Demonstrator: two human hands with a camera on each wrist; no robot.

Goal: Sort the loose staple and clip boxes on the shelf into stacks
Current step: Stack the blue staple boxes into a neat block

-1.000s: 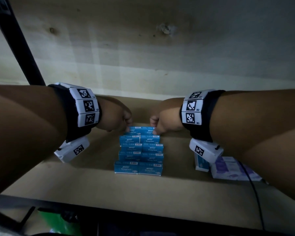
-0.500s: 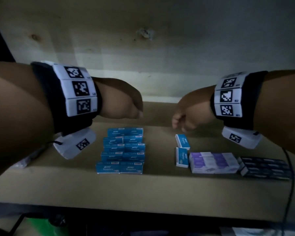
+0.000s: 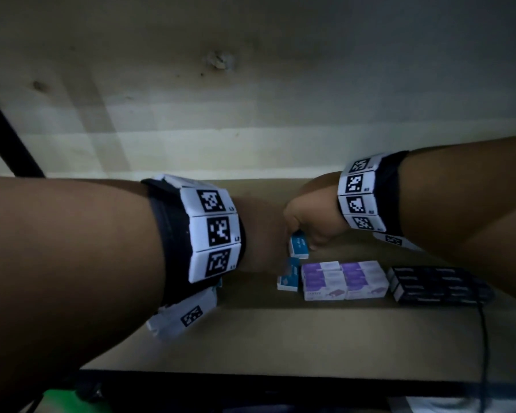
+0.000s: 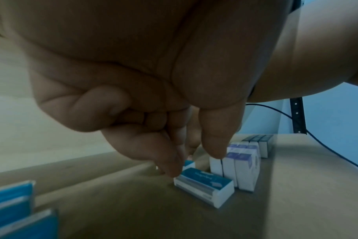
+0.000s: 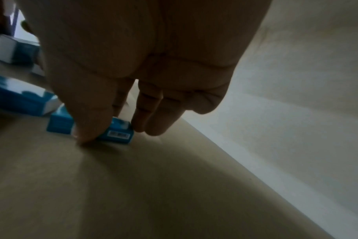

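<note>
Two loose blue staple boxes lie on the shelf [image 3: 325, 338], left of a purple stack [image 3: 343, 280]. My right hand [image 3: 304, 237] pinches the far blue box [image 3: 299, 248]; the right wrist view shows my right hand [image 5: 114, 129] with the thumb [image 5: 88, 129] on one side of the far blue box [image 5: 121, 134] and fingers [image 5: 145, 124] on the other. My left hand [image 4: 194, 163] hovers over the near blue box [image 4: 204, 184], one fingertip [image 4: 173, 173] at its far corner, holding nothing. In the head view the near blue box [image 3: 288, 278] lies just right of my left hand [image 3: 262, 234].
A black box stack [image 3: 435, 284] stands right of the purple one, with a black cable [image 3: 484, 338] trailing past it. The sorted blue stack [image 4: 10, 210] sits left of my left hand, hidden by my forearm in the head view. The back wall [image 3: 251, 129] is close behind.
Both hands have left the blue stack and moved right to the two loose blue boxes. My right hand has closed on the far one; my left has come down over the near one.
</note>
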